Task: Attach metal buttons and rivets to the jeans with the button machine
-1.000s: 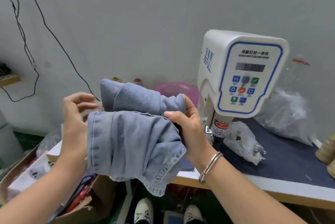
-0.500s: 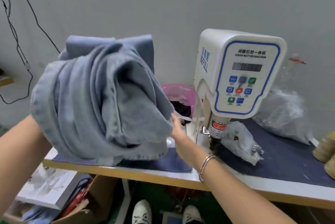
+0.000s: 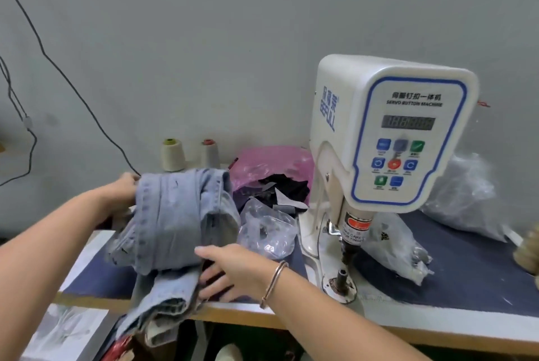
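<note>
A folded bundle of light blue jeans (image 3: 175, 220) lies on the dark blue table mat (image 3: 472, 267), its lower end hanging over the table's front edge. My left hand (image 3: 124, 187) holds the bundle's far left edge, with the fingers hidden behind the cloth. At the near right side of the jeans my right hand (image 3: 230, 270) has its fingers spread and straight, the thumb touching the cloth. The white button machine (image 3: 393, 133) stands to the right of the jeans. Its lower die post (image 3: 341, 276) is bare.
Two thread cones (image 3: 172, 155) stand at the wall behind the jeans. A pink bag (image 3: 271, 160) with dark scraps and a clear plastic bag (image 3: 265, 233) lie between the jeans and the machine. More clear bags (image 3: 463, 194) lie right of it. A black cable (image 3: 73, 89) hangs on the wall.
The jeans were held up in front of me and have come down onto the table left of the machine. My right hand has let go of the cloth and now lies spread beside it.
</note>
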Demonstrator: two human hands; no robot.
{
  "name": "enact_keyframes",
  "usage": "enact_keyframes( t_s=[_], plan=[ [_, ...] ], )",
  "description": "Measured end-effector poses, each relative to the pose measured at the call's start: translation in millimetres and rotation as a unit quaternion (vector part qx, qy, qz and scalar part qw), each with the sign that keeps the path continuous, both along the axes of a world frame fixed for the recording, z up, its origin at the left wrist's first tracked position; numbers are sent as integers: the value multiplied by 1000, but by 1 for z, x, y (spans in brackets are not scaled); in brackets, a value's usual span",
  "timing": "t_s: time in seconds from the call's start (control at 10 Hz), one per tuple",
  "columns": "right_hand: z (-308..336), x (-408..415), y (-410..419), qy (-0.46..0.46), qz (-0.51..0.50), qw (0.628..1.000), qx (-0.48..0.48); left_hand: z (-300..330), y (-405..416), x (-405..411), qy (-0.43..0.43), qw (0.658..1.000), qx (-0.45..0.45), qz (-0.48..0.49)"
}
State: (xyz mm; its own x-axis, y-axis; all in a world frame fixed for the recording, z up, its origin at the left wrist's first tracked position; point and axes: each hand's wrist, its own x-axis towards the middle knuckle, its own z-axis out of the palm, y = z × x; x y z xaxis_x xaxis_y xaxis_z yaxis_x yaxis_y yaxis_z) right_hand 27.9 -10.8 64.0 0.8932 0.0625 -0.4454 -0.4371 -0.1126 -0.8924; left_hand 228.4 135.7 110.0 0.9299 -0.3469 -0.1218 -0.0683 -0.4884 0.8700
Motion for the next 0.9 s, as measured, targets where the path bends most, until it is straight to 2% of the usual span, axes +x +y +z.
enact_keyframes(
  t_s=[0.1, 0.2, 0.3, 0.4, 0.5, 0.6, 0.7, 0.8, 0.9],
  plan=[
    [-16, 4, -14, -18, -28, 985, -167, 3, -21, -1, -99, 993, 57, -22],
    [-18, 20, -24, -211, -223, 921, -240, -9, -52, -17, -211, 965, 66, -139],
    [-22, 44, -26, -317, -179, 852, -376, -38, -56, -5, -271, 899, 302, -163],
    [-49, 59, -26, -232, 44, 832, -503, -56, -32, 13, -155, 872, 445, -133],
    [-78, 62, -25, -207, 90, 825, -518, -83, -24, 9, -169, 867, 462, -84],
    [-83, 62, -26, -212, 93, 805, -547, -84, -32, -5, -256, 799, 543, -45],
    [-82, 55, -30, -212, 110, 771, -590, -74, -49, -27, -454, 693, 558, -48],
    [-66, 35, -38, -248, 101, 759, -593, -57, -70, -53, -614, 681, 373, -139],
    [-56, 2, -45, -324, 31, 809, -489, -64, -90, -91, -607, 731, 242, -195]
  ],
)
